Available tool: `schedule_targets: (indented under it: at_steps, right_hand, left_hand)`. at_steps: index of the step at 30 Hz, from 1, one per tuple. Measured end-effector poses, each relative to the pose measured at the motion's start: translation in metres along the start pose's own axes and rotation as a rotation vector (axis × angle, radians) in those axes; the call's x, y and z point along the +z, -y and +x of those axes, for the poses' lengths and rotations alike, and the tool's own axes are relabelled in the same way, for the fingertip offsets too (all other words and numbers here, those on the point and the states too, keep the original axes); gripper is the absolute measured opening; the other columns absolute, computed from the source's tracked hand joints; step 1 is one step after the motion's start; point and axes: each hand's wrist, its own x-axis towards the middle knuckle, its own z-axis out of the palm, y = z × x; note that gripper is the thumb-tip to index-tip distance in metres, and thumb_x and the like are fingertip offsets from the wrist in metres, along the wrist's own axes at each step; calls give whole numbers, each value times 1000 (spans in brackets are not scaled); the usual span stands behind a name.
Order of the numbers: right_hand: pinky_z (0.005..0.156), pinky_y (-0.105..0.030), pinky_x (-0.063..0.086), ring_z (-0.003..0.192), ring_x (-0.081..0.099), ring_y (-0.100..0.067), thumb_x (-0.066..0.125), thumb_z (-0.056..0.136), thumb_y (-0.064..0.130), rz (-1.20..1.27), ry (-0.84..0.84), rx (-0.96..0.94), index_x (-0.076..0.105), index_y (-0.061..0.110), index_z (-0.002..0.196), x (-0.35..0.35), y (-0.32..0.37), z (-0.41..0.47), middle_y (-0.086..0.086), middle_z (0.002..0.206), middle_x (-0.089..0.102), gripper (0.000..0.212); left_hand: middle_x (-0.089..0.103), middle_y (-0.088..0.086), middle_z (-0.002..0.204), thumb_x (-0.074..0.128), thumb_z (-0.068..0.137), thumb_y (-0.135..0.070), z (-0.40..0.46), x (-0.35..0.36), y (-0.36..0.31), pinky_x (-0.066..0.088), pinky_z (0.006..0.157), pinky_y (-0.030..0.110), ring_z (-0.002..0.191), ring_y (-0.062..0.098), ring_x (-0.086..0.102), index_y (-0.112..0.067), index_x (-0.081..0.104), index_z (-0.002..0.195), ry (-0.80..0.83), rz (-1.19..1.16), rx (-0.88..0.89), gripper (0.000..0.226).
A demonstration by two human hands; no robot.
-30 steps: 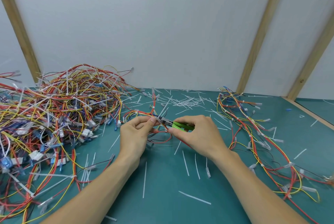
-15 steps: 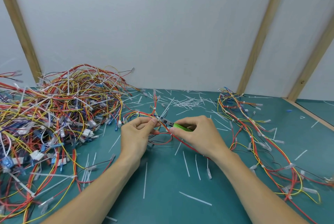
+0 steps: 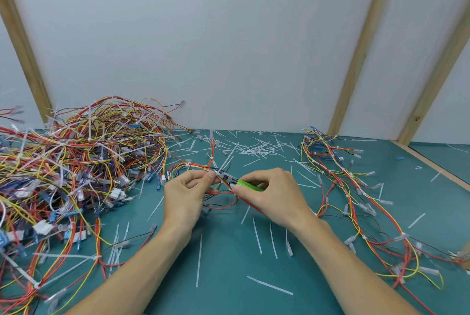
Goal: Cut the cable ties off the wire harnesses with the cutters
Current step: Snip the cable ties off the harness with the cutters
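Note:
My left hand pinches a red, yellow and blue wire harness at a white cable tie, just above the teal table. My right hand grips green-handled cutters, whose metal jaws point left and meet the harness right beside my left fingertips. The harness's loose red and black wires loop under both hands. The jaw tips are partly hidden by the wires.
A big tangled pile of harnesses with white ties fills the left side. A spread of other harnesses lies at the right. Several cut white tie strips litter the table's back and middle. A white wall with wooden battens rises behind.
The cutters' jaws have slid slightly left along the harness toward my left fingertips. Both hands otherwise stay in the same place.

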Motion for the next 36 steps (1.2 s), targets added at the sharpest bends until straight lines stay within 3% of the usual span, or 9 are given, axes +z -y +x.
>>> schedule_targets:
  at_steps: [7, 10, 16, 23, 28, 32, 36]
  right_hand:
    - [55, -15, 35, 58, 52, -3, 72, 83, 62, 26, 16, -2, 81, 41, 88, -2, 2, -2, 21, 54, 59, 23]
    - [58, -26, 41, 55, 44, -8, 70, 84, 64, 38, 33, -3, 81, 45, 88, -2, 3, -3, 12, 54, 58, 23]
    - [54, -28, 37, 54, 34, -10, 61, 82, 72, 17, 71, -10, 78, 51, 90, -2, 3, -3, 5, 50, 50, 27]
    - [56, -31, 44, 56, 34, -9, 59, 77, 77, 15, 82, 16, 72, 63, 89, -1, 3, -1, -2, 68, 71, 23]
    - [59, -35, 49, 57, 36, -9, 58, 76, 79, -4, 79, 24, 70, 65, 91, 0, 1, 0, -2, 76, 75, 24]
    - [55, -31, 39, 55, 36, -11, 62, 80, 74, 0, 56, 25, 76, 57, 92, 1, 0, -1, 0, 57, 60, 26]
    - [65, -32, 53, 54, 58, -2, 70, 85, 58, 172, -8, 121, 79, 29, 82, -1, 6, 0, 12, 70, 74, 30]
  left_hand:
    - [78, 4, 80, 75, 88, -9, -1, 0, 0, 51, 59, 12, 62, 11, 72, -6, 75, 87, 21, -30, 8, 3]
    - [77, 4, 77, 78, 84, -7, -1, 1, 1, 51, 58, 12, 61, 11, 70, -7, 75, 84, 17, -41, 18, 3]
    - [77, 5, 75, 80, 82, -9, 0, 1, 4, 50, 57, 12, 59, 10, 68, -8, 75, 81, 4, -30, 24, 6]
    - [76, 4, 73, 82, 80, -13, 0, 0, 4, 50, 57, 12, 57, 11, 68, -7, 74, 82, 8, -34, 19, 9]
    - [77, 5, 76, 81, 81, -10, 1, 0, 4, 51, 57, 12, 59, 11, 69, -6, 74, 83, 9, -47, 9, 9]
    - [77, 4, 75, 82, 81, -12, 1, 0, 3, 50, 56, 12, 58, 12, 70, -6, 74, 85, -1, -42, 10, 11]
    - [77, 2, 75, 81, 82, -15, 0, 0, 2, 48, 55, 10, 58, 9, 70, -8, 74, 86, -13, -37, 9, 11]
